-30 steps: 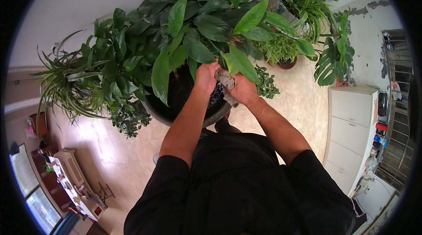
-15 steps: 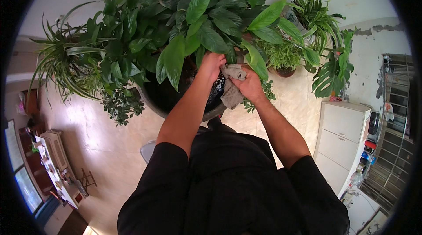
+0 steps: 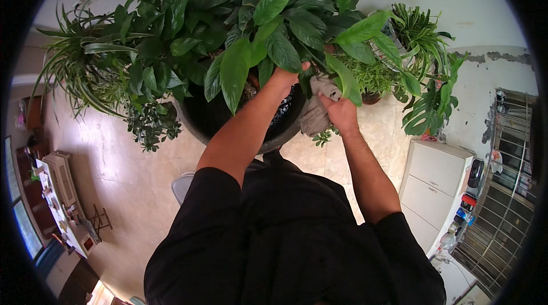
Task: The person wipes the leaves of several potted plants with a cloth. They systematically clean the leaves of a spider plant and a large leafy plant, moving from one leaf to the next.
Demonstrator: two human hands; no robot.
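My right hand is closed on a crumpled grey cloth, which hangs at the right rim of a large dark pot. To its left, my left hand reaches among the broad green leaves above the pot. Its fingers look curled, but a leaf covers part of them and hides what they hold. A narrow dark leaf hangs between this hand and the cloth. Inside the pot, a wet, shiny dark surface shows beside my left forearm.
A spider plant spreads at the left, with a small-leaved plant below it. On the right are a fine-leaved potted plant and a split-leaf plant. A white cabinet stands by a barred window.
My right hand has drawn the cloth a little to the right, away from my left hand. My left hand has moved slightly right and up under the leaves. The view has shifted somewhat.
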